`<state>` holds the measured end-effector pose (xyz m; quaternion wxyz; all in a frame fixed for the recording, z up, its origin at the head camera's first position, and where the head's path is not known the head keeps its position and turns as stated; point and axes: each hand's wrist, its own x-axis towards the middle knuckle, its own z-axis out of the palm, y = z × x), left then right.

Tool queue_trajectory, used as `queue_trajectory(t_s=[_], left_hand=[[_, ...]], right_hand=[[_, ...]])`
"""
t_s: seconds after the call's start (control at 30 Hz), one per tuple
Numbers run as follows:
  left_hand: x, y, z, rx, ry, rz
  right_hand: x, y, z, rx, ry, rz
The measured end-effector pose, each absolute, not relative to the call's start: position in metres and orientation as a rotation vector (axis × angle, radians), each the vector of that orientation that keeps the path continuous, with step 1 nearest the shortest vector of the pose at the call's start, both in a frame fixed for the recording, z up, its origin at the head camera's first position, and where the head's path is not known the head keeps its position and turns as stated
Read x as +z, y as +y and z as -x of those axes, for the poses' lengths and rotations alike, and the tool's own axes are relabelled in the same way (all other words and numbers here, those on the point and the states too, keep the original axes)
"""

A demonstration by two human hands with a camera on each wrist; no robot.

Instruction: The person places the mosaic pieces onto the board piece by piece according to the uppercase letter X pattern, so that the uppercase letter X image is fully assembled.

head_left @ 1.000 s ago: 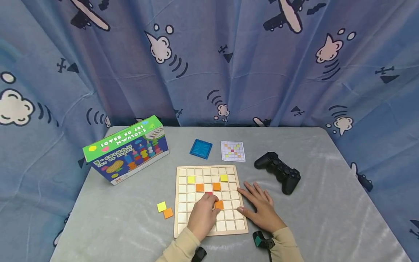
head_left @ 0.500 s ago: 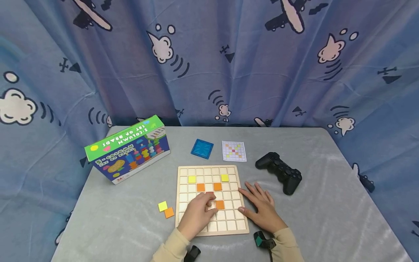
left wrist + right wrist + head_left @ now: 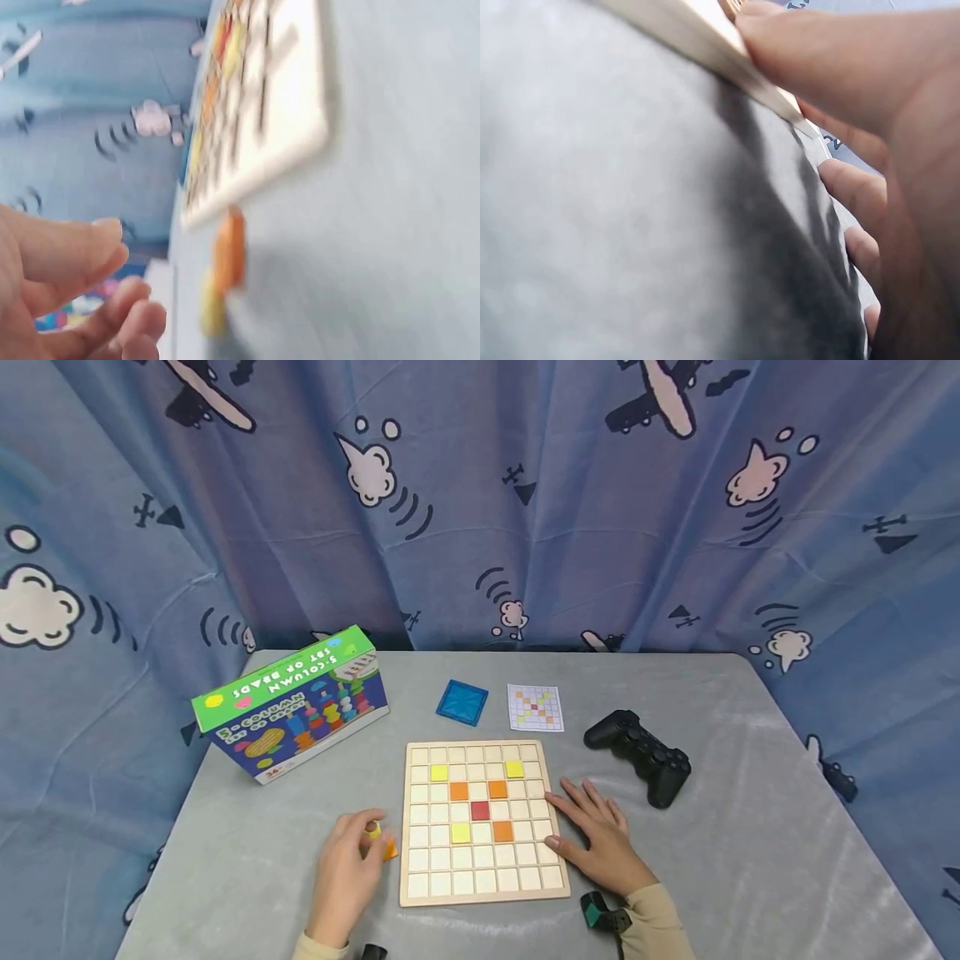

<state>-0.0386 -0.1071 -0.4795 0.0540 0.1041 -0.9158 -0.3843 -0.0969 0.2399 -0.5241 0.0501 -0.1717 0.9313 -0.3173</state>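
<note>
Reaching beside the wooden grid board (image 3: 480,823), your left hand (image 3: 347,872) pinches a yellow tile (image 3: 371,829) over the orange tile (image 3: 389,850). Your right hand (image 3: 600,839) lies flat, fingers straight, against the board's right edge. The box (image 3: 288,702) reads "5-COLUMN SET OF BEADS".

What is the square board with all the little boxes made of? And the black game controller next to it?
The board looks like pale, unpainted wood: light tan with a matte face and thin raised grid lines. It could be plywood; the grain is too small to see. The game controller looks like hard black plastic, smooth with a slight shine on its rounded grips.
</note>
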Motion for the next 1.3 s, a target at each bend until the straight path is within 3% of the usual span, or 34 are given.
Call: queue_trajectory(t_s=[0.13,0.43,1.3], left_hand=[[-0.486,-0.123,0.036,-1.178,-2.845,-0.461],[-0.499,-0.129,0.038,-1.167,-2.879,-0.510],[-0.496,-0.128,0.041,-1.154,-2.794,-0.440]], right_hand=[[-0.524,0.240,0.096,-0.957,2.838,0.521],[-0.524,0.239,0.097,-0.950,2.843,0.511],[-0.522,0.239,0.097,-0.937,2.881,0.532]])
